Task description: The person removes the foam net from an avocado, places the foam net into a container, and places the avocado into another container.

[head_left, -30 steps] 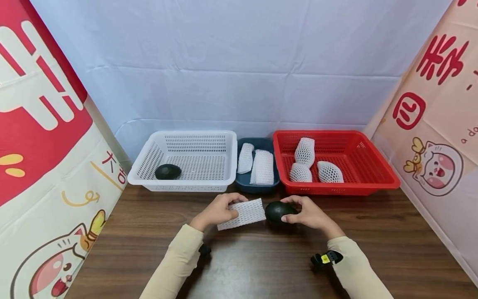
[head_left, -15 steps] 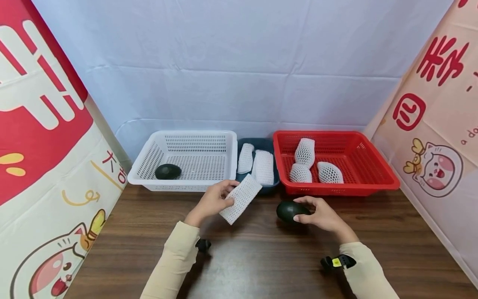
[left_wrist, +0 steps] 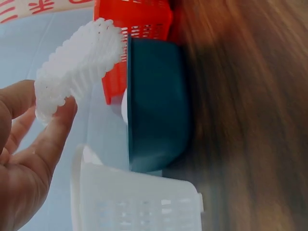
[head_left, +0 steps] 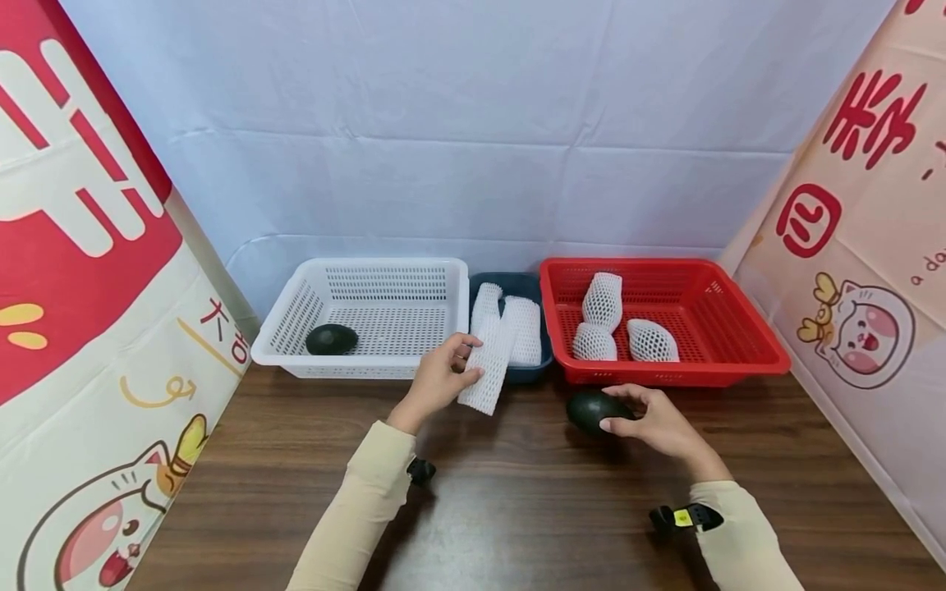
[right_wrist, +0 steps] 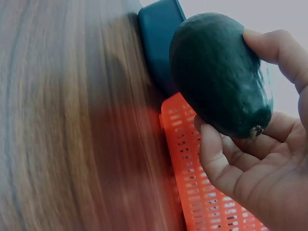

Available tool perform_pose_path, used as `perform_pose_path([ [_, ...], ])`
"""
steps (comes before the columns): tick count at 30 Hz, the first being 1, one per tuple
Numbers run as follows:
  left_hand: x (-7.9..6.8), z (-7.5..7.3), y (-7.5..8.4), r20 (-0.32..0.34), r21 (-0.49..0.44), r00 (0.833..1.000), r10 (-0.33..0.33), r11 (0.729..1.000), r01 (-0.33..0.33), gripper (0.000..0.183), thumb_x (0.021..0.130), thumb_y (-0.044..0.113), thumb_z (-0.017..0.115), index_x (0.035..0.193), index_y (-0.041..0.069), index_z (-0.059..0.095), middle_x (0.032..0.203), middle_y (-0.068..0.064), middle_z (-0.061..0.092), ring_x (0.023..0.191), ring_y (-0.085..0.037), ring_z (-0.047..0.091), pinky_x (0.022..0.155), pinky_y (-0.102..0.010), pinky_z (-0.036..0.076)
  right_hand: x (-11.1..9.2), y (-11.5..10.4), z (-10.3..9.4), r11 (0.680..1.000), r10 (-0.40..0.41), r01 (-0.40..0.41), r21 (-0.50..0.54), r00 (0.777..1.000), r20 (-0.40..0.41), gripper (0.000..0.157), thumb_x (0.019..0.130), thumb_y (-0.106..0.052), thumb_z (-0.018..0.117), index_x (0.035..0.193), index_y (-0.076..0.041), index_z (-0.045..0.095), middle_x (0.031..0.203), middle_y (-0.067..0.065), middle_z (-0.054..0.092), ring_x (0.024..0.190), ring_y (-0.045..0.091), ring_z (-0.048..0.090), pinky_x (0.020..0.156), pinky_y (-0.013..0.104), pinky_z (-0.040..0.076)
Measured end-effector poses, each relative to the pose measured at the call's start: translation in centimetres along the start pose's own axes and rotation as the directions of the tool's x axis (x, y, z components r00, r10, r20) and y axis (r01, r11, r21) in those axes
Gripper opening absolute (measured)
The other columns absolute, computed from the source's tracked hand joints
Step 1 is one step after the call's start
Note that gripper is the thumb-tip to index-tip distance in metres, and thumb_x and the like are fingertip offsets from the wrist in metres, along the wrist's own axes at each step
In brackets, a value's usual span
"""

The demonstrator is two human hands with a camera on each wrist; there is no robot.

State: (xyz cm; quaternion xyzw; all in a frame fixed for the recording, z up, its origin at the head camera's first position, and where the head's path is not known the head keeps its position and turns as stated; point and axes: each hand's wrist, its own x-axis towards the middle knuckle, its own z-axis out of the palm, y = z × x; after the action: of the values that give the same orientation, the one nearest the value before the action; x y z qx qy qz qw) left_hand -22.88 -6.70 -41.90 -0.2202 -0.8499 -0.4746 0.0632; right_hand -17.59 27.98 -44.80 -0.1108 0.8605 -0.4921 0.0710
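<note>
My left hand pinches a flat white foam net sleeve between thumb and fingers. The sleeve slants up over the front of the dark blue bin, overlapping the two foam sleeves inside it in the head view. In the left wrist view the sleeve is seen above the bin's rim. My right hand grips a dark green avocado in front of the red basket. The right wrist view shows the avocado with its stem end toward the palm, held by thumb and fingertips.
At left, a white basket holds another avocado. On the right, a red basket contains several pieces wrapped in white foam net. All three containers stand side by side along the back of the wooden table.
My left hand has carried the foam sleeve away from the avocado, up to the blue bin, turning it more upright. My right hand has moved right with the avocado.
</note>
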Motion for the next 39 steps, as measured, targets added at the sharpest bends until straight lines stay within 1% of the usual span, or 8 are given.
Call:
perform_pose_path([
  [5, 1.0, 0.4, 0.6, -0.014, 0.032, 0.999, -0.034, 0.999, 0.034, 0.037, 0.082, 0.012, 0.071, 0.117, 0.01, 0.06, 0.102, -0.01, 0.061, 0.083, -0.018, 0.061, 0.068, -0.033, 0.049, -0.4, 0.2, -0.6, 1.0, -0.008, 0.007, -0.021, 1.0, -0.026, 0.049, 0.079, -0.019, 0.075, 0.119, 0.001, 0.057, 0.11, 0.015, 0.058, 0.092, 0.027, 0.054, 0.075, 0.032, 0.047],
  [8, 1.6, 0.4, 0.7, 0.006, 0.052, 0.999, -0.053, 0.997, 0.052, 0.041, 0.083, 0.013, 0.069, 0.122, 0.009, 0.058, 0.107, -0.012, 0.06, 0.088, -0.02, 0.06, 0.071, -0.035, 0.049, -0.6, 0.4, -0.9, 1.0, -0.006, 0.005, -0.022, 0.999, -0.039, 0.048, 0.079, -0.019, 0.075, 0.119, 0.001, 0.057, 0.11, 0.016, 0.058, 0.091, 0.028, 0.054, 0.074, 0.031, 0.047],
  [12, 2.3, 0.4, 0.7, 0.04, 0.071, 0.996, -0.074, 0.995, 0.071, 0.047, 0.083, 0.01, 0.065, 0.128, 0.007, 0.054, 0.113, -0.013, 0.057, 0.092, -0.021, 0.058, 0.073, -0.036, 0.048, -0.9, 0.4, -1.2, 0.999, -0.001, -0.001, -0.033, 0.999, -0.052, 0.048, 0.079, -0.019, 0.075, 0.119, 0.002, 0.056, 0.11, 0.016, 0.058, 0.091, 0.028, 0.053, 0.074, 0.032, 0.047],
  [20, 4.1, 0.5, 0.5, 0.05, 0.134, 0.995, -0.09, 0.988, 0.082, 0.057, 0.078, 0.002, 0.063, 0.133, 0.003, 0.049, 0.113, -0.015, 0.054, 0.083, -0.02, 0.051, 0.067, -0.033, 0.043, -1.5, 0.6, -2.1, 0.999, 0.036, -0.038, -0.025, 0.996, -0.08, 0.05, 0.08, -0.019, 0.074, 0.122, 0.001, 0.055, 0.113, 0.016, 0.058, 0.092, 0.026, 0.052, 0.074, 0.031, 0.046],
  [26, 5.2, 0.6, 0.8, 0.064, 0.154, 0.987, -0.148, 0.979, 0.137, 0.057, 0.081, 0.002, 0.067, 0.135, 0.008, 0.049, 0.12, -0.015, 0.051, 0.089, -0.02, 0.054, 0.065, -0.03, 0.047, -1.8, 1.1, -2.6, 0.998, 0.054, -0.057, -0.035, 0.994, -0.094, 0.051, 0.081, -0.019, 0.074, 0.123, 0.001, 0.055, 0.113, 0.016, 0.058, 0.092, 0.025, 0.051, 0.073, 0.032, 0.045],
  [31, 6.0, 0.8, 0.5, 0.04, 0.184, 0.981, -0.189, 0.967, 0.178, 0.059, 0.081, 0.004, 0.07, 0.136, 0.009, 0.048, 0.12, -0.014, 0.051, 0.09, -0.02, 0.054, 0.066, -0.03, 0.048, -2.0, 1.4, -2.8, 0.995, 0.073, -0.079, -0.054, 0.992, -0.104, 0.052, 0.081, -0.021, 0.073, 0.124, 0.001, 0.054, 0.115, 0.017, 0.057, 0.094, 0.025, 0.051, 0.075, 0.032, 0.045],
  [35, 6.5, 0.7, 0.5, 0.031, 0.223, 0.983, -0.182, 0.96, 0.171, 0.058, 0.081, 0.006, 0.071, 0.135, 0.009, 0.049, 0.118, -0.015, 0.052, 0.086, -0.019, 0.055, 0.066, -0.03, 0.047, -2.3, 1.6, -2.9, 0.994, 0.085, -0.093, -0.065, 0.99, -0.113, 0.053, 0.082, -0.022, 0.073, 0.125, 0.001, 0.053, 0.116, 0.017, 0.056, 0.094, 0.025, 0.052, 0.075, 0.031, 0.046],
  [39, 7.0, 0.7, 0.6, 0.034, 0.259, 0.984, -0.177, 0.952, 0.163, 0.056, 0.081, 0.007, 0.071, 0.133, 0.009, 0.051, 0.112, -0.014, 0.054, 0.081, -0.019, 0.054, 0.064, -0.029, 0.045, -2.5, 1.8, -2.9, 0.993, 0.086, -0.094, -0.069, 0.99, -0.109, 0.054, 0.082, -0.024, 0.073, 0.125, 0.001, 0.053, 0.117, 0.018, 0.056, 0.096, 0.026, 0.052, 0.076, 0.029, 0.046],
])
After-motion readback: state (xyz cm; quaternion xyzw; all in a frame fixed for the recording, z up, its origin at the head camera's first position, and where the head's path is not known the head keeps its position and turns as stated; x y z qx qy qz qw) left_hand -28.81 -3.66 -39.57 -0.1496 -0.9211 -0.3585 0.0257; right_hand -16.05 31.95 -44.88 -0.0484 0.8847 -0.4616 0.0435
